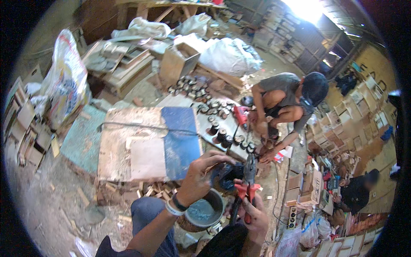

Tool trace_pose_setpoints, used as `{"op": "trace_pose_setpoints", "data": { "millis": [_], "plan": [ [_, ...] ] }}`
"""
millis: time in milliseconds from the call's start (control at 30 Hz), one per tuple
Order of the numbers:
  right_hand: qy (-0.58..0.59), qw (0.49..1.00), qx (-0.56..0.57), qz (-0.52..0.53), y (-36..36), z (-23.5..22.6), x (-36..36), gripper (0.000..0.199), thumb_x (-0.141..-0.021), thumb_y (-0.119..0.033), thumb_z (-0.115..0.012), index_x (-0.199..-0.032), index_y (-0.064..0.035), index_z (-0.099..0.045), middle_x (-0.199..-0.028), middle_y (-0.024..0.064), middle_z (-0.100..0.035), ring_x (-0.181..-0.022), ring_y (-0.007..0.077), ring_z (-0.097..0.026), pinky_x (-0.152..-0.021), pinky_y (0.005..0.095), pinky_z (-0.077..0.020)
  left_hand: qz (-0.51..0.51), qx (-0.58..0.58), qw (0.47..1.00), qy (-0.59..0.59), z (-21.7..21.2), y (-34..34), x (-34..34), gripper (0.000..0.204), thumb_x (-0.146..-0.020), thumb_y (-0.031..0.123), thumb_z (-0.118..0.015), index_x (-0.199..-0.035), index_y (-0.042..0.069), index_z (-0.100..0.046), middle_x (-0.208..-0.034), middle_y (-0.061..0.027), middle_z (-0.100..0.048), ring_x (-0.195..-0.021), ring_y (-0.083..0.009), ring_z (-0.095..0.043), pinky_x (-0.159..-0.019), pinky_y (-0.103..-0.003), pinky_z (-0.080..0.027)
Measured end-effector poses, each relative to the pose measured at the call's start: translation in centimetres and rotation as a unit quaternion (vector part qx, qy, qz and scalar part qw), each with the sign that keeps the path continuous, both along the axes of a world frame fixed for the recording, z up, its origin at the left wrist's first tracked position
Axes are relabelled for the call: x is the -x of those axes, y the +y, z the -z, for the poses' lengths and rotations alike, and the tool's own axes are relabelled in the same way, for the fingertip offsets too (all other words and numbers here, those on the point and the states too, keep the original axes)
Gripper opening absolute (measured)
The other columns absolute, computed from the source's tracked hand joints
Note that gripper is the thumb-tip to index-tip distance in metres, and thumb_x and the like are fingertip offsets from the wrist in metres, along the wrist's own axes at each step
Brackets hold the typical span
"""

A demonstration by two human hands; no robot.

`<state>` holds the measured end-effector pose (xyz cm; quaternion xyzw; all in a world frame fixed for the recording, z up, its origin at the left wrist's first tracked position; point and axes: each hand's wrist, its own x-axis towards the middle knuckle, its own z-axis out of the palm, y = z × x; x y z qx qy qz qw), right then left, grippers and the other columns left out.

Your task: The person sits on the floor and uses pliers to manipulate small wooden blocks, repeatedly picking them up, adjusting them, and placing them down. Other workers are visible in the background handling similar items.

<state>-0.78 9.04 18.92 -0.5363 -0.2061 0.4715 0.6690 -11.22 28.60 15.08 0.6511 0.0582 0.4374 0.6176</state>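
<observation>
My right hand [255, 214] is closed around the handles of a pair of pliers [248, 171]. The pliers have red and black grips, and their metal jaws point up and away from me. Just to their left, my left hand [201, 173] is raised with its fingers curled over. A dark thing [225, 176] shows under those fingers; I cannot make out its kind. Below my left hand stands a grey bucket [204, 210] with something bluish-grey inside.
A crouching person [287, 98] works ahead on the right, beside a red power tool [241, 115]. Several dark cylindrical pieces [221, 135] stand on a board. Left of them lie a wood and blue panel [182, 150] and a cable. Wood scraps [154, 190] lie near my knee.
</observation>
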Motion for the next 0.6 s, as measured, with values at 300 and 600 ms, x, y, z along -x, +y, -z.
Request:
{"op": "trace_pose_setpoints", "data": {
  "millis": [300,600],
  "plan": [
    [0.021,0.992,-0.005,-0.126,-1.3,0.1,1.7,0.075,-0.08,-0.021,-0.08,-0.137,0.014,-0.045,-0.124,0.0251,-0.063,-0.097,0.034,-0.071,-0.079,0.044,-0.0598,-0.018,-0.063,0.998,0.016,-2.6,-0.6,2.3,0.039,-0.085,-0.012,-0.06,-0.111,0.011,-0.078,-0.117,-0.0099,-0.064,-0.104,-0.0212,-0.065,-0.086,-0.031,-0.053],
    [-0.019,0.988,-0.01,-0.152,-1.5,-0.7,2.5,0.084,-0.074,-0.025,-0.087,-0.136,0.0158,-0.046,-0.132,0.0265,-0.06,-0.107,0.0306,-0.068,-0.088,0.0427,-0.0577,-0.011,-0.104,0.994,0.013,-3.6,-0.8,3.8,0.039,-0.077,-0.004,-0.069,-0.112,0.012,-0.078,-0.116,-0.011,-0.064,-0.108,-0.0249,-0.065,-0.094,-0.034,-0.05]
  ]
}}
